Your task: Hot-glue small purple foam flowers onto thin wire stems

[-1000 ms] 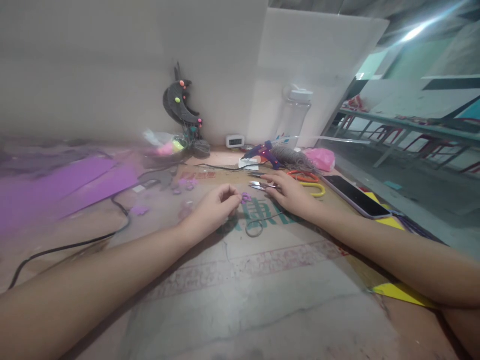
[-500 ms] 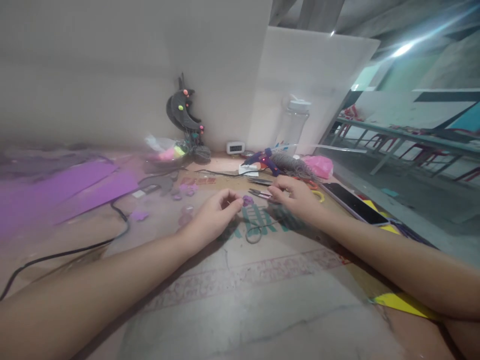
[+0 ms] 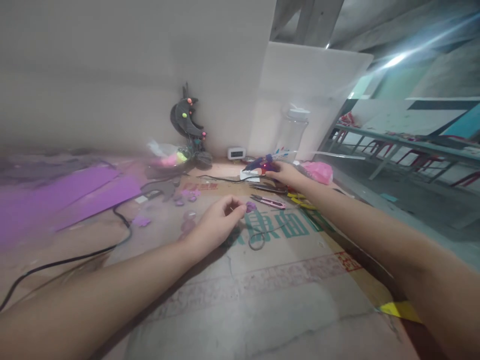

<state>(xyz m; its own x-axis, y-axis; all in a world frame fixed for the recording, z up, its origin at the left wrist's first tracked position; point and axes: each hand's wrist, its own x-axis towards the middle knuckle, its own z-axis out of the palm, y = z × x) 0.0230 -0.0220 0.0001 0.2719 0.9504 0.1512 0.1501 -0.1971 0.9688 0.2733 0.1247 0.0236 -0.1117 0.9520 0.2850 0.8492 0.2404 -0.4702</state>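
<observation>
My left hand [image 3: 217, 222] rests near the middle of the table, its fingertips pinched on a small purple foam flower [image 3: 250, 205]. My right hand [image 3: 287, 175] is stretched far back over the table, its fingers closing round the handle of the blue glue gun [image 3: 259, 163], whose red light is on. Small thread snips [image 3: 268, 201] lie on the cardboard between the two hands, with a loop of dark wire [image 3: 257, 241] nearer to me.
Purple foam sheets [image 3: 67, 192] lie at left with a black cable [image 3: 93, 250] across the table. At the back stand a grey crescent ornament [image 3: 186, 119], a small white clock [image 3: 236, 153], a clear bottle [image 3: 294, 132] and a pink bag [image 3: 318, 171]. Yellow paper [image 3: 401, 310] lies at right.
My right hand left the snips on the table and reached back to the glue gun. The left hand stayed put with the purple flower. The view tilted up slightly.
</observation>
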